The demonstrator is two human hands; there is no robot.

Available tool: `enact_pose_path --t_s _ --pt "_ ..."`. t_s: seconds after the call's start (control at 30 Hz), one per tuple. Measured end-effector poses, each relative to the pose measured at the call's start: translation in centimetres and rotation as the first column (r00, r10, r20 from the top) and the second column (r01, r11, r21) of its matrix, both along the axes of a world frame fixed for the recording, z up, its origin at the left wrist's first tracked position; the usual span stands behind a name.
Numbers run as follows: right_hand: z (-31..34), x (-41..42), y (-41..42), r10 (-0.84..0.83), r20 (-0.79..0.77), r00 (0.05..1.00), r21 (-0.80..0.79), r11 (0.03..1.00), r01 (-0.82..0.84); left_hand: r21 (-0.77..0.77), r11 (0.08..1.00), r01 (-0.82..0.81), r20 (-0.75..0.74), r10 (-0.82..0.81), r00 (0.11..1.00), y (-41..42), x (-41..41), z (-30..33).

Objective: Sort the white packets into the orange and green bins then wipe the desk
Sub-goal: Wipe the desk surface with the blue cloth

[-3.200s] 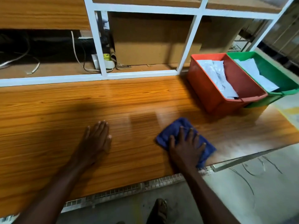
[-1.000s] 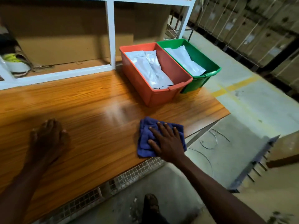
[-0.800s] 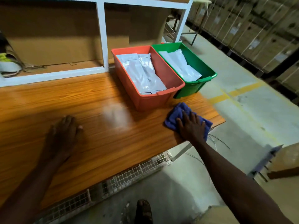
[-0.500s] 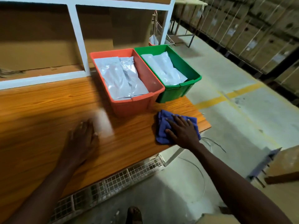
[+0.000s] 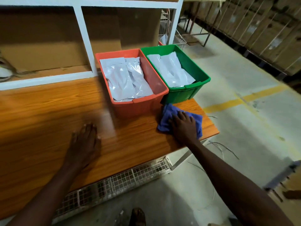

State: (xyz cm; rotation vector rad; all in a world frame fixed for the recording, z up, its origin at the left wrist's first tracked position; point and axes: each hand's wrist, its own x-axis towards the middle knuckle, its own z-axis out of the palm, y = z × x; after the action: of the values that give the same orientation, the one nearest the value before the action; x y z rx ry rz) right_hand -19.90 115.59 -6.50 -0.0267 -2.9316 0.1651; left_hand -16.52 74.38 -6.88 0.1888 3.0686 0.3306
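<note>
On the right end of the orange wood-grain desk (image 5: 48, 115), a crumpled blue cloth (image 5: 169, 116) is pressed flat under the right hand (image 5: 184, 126), whose fingers are spread straight over it. The cloth lies just in front of the green plastic bin (image 5: 200, 74), near the desk's corner. The left hand (image 5: 84, 144) is laid flat on the bare wood, fingers extended, nothing held. White plastic packets (image 5: 127, 79) are seen inside the orange plastic bin (image 5: 135, 106), and more white packets in the green bin beside it, the two bins touching.
</note>
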Motion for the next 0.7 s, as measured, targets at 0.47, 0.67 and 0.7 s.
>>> enact_pose_path --t_s 0.47,0.67,0.7 --pt "1.3 6.3 -18.8 0.485 -0.408 0.774 0.043 0.857 -0.514 -0.038 0.993 -0.108 -0.015 0.107 0.994 -6.1 6.0 2.2" --pt "3.0 6.7 -29.3 0.603 -0.398 0.691 0.042 0.765 -0.643 0.115 0.965 -0.236 -0.127 0.249 0.96 -13.5 10.4 2.8" --pt "3.2 6.8 -30.9 0.624 -0.394 0.675 0.047 0.747 -0.663 0.158 0.957 -0.244 -0.14 0.266 0.954 -14.6 11.1 2.8"
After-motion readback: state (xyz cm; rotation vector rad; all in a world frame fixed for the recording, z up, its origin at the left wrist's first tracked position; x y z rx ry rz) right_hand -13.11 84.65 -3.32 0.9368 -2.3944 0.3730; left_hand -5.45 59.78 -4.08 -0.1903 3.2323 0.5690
